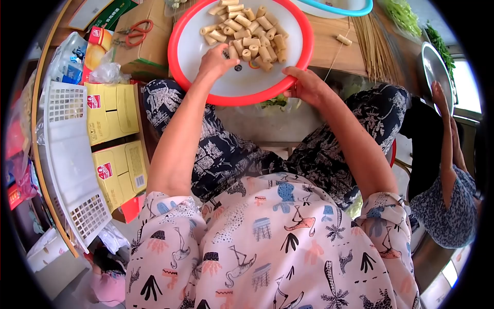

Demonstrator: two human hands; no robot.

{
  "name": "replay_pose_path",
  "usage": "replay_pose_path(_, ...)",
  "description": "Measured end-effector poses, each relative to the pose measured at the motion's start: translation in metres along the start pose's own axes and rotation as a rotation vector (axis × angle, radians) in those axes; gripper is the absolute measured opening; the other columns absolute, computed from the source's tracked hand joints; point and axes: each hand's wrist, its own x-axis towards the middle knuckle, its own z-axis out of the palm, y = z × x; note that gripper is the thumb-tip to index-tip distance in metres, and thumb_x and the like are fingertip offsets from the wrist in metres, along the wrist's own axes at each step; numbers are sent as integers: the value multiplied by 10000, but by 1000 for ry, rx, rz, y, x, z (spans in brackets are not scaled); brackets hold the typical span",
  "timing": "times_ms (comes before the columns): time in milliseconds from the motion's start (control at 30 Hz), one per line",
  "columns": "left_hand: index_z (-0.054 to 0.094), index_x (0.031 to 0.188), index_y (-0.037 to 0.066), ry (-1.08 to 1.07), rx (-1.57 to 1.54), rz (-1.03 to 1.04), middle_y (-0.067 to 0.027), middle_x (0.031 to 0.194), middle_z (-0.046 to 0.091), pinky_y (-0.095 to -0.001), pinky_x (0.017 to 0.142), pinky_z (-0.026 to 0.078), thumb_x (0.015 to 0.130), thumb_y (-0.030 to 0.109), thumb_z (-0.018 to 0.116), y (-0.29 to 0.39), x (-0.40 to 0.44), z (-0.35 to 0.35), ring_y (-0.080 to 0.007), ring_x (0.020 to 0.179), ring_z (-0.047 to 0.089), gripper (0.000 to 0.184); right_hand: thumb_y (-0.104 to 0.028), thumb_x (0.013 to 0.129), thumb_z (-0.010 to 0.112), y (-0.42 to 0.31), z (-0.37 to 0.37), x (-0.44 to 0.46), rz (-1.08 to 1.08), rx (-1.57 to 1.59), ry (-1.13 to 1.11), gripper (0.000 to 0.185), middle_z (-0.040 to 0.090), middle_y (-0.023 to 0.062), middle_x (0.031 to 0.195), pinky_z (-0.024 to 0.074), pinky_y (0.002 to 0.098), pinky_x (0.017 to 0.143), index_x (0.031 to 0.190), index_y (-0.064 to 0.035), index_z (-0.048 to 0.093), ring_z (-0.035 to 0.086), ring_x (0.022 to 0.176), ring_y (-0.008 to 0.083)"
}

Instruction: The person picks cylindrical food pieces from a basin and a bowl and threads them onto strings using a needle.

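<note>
A white basin with a thick red rim (176, 63) is tilted toward me above my knees. Many short tan rolls (249, 32), cut like tubes, are heaped in its upper part. My left hand (215, 61) reaches inside, at the lower left edge of the heap. Its thumb and fingers are apart, close beside the nearest rolls; whether they touch one is unclear. At the lower right, my right hand (307, 86) grips the basin's rim, thumb on top and fingers underneath. Dark printed marks show on the basin's floor by my left thumb.
Red-handled scissors (137, 34) lie on a cardboard box (149, 20). Yellow boxes (114, 116) and a white plastic basket (67, 149) stand left. Thin tan sticks (374, 49) and one loose roll (344, 39) lie right. Another person's arm (446, 139) reaches to a metal bowl (435, 67).
</note>
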Motion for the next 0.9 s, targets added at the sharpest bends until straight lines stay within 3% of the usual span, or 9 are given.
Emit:
replay_pose_path(167,585,1222,69,86,-124,36,-198,1170,613,-364,902,475,699,375,750,11,-7,-23,-295,1064,611,628,-315,869,634,-11,-9,-12,-21,-46,42,419,623,92,953,533,304,579,1136,-11,529,630,736,187)
replay_pose_path(200,589,1218,76,88,-171,13,-194,1172,614,-363,901,476,709,369,743,13,-8,-27,-295,1064,612,606,-326,850,655,-15,-13,-16,-68,-128,68,516,619,103,1018,517,301,632,1237,-18,506,621,829,181)
replay_pose_path(233,589,1218,76,99,-174,21,-194,1172,614,-363,901,476,709,369,743,12,-8,-29,-295,1064,612,606,-326,850,655,-15,-19,-11,-81,-135,67,516,619,103,1018,517,301,632,1237,-18,506,621,829,181)
replay_pose_path(300,599,1205,87,119,-301,-16,-190,1167,618,-362,900,476,730,348,731,8,-7,-29,-290,1053,618,558,-317,838,665,-16,-27,-3,-445,-387,467,620,625,120,1054,496,295,693,1335,-14,450,602,914,172)
replay_pose_path(333,599,1205,87,129,-305,-10,-190,1167,618,-362,900,476,730,348,731,5,-4,-29,-290,1053,618,558,-276,848,652,-24,-33,-5,-538,-536,504,656,625,144,1086,480,294,737,1377,13,394,580,981,166)
replay_pose_path(433,604,1197,85,130,-316,-13,-185,1165,621,-360,894,478,744,334,723,-5,-5,-21,-281,1054,617,531,-238,866,629,-37,-42,-9,-678,-529,480,601,632,152,1084,477,293,755,1363,18,407,580,982,158)
replay_pose_path(600,609,1194,83,52,-218,-28,-173,1121,634,-356,879,486,726,358,737,-4,-10,-7,-269,1037,618,558,-219,880,606,-51,-50,-23,-652,-579,446,537,602,119,1126,495,302,764,1338,3,436,594,975,166)
replay_pose_path(833,624,1168,82,-84,-138,-93,-151,1079,656,-349,826,509,731,349,724,2,-10,-6,-265,971,644,522,-234,892,578,-27,-57,-35,-365,-421,310,417,605,75,1050,489,292,715,1232,-2,511,625,906,161)
replay_pose_path(900,644,1138,83,24,-195,-14,-110,992,688,-322,790,512,746,346,728,4,-8,-10,-198,895,657,479,-239,893,576,-19,-56,-38,-321,-397,294,403,611,70,1033,486,290,708,1216,-4,521,631,891,161)
